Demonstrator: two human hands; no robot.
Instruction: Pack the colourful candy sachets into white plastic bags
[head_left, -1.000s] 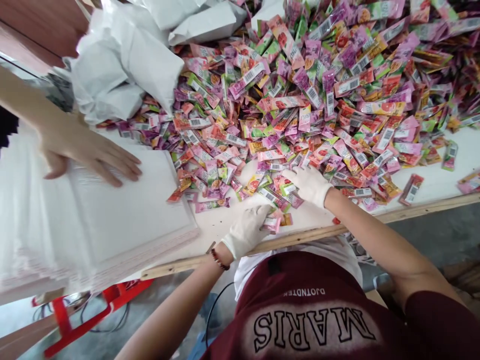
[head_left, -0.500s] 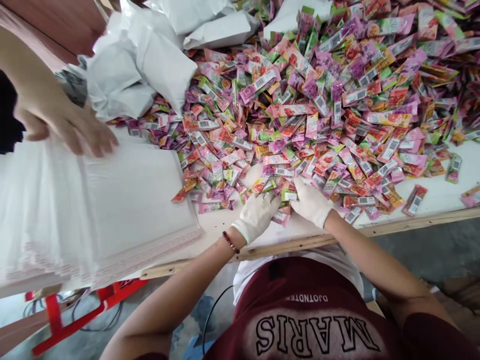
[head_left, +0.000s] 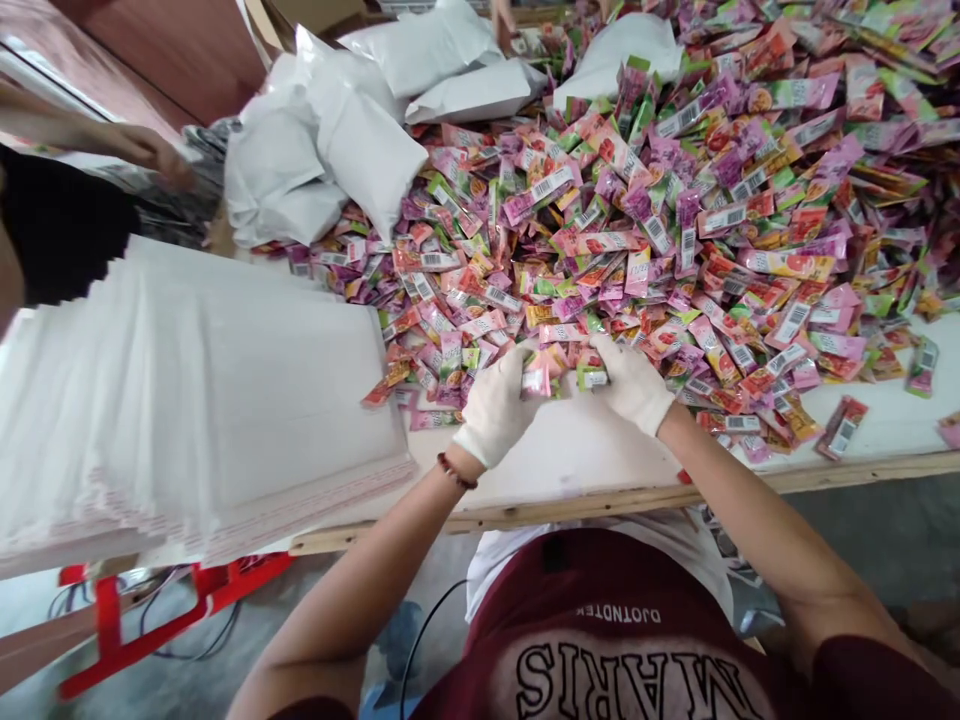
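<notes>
Gloved left hand (head_left: 499,405) and right hand (head_left: 634,385): each grip is half curled, pressing a sachet bunch (head_left: 559,368) between them at the near edge of the pile (head_left: 675,200) on the desk (head_left: 600,460). Risk: the squeeze looks loose, so slick sachets could slip out. The bunch's long axis runs left-right; single sachets point mixed ways.

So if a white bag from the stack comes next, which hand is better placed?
Left, probably. The left hand sits nearer the stack of white bags; the right hand lies beyond it. Both hands grip sachets, so it would have to let go first.
</notes>
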